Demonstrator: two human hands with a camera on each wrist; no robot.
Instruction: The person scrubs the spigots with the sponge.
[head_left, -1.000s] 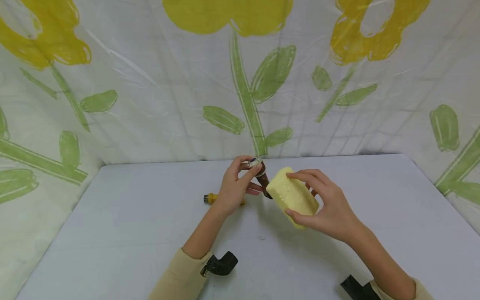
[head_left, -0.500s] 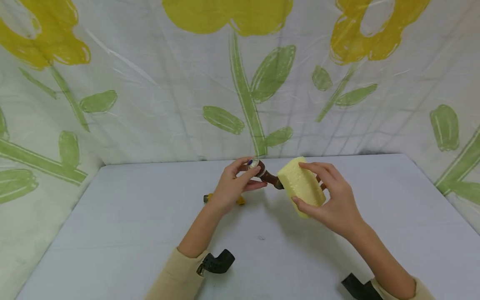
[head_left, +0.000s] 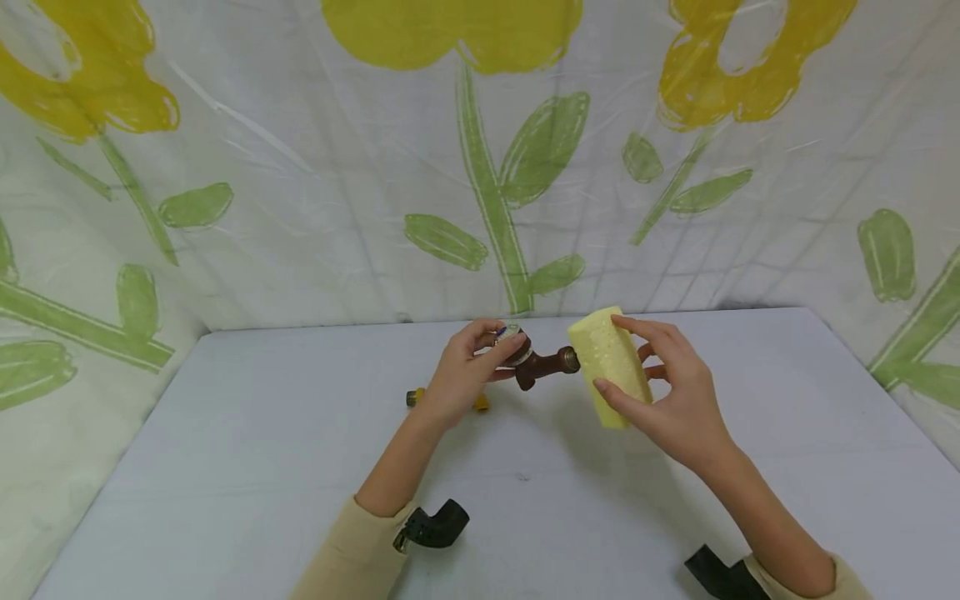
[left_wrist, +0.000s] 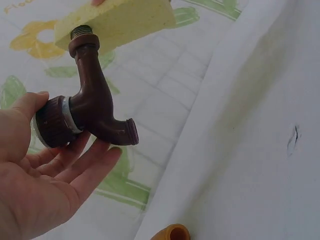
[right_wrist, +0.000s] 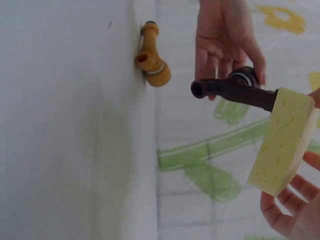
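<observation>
A dark brown plastic tap (head_left: pixel 540 367) is held up above the table by my left hand (head_left: pixel 459 379), which grips it by its round ribbed handle. Its threaded inlet end points right and meets the face of a pale yellow sponge (head_left: pixel 609 367). My right hand (head_left: pixel 684 404) pinches that sponge between thumb and fingers, tilted on end. In the left wrist view, the spout of the brown tap (left_wrist: pixel 97 102) points down and away from the palm, and the threads show right at the sponge (left_wrist: pixel 115 25).
An orange-yellow tap (right_wrist: pixel 151 57) lies on the white table (head_left: pixel 247 467) behind my left forearm. Past the table's far edge hangs a white sheet (head_left: pixel 315 208) painted with yellow flowers. Black camera mounts (head_left: pixel 438 525) sit at both wrists.
The brown tap has turned from pointing steeply down to nearly level, its inlet end swinging right. My right hand has moved the sponge up and to the right along with it.
</observation>
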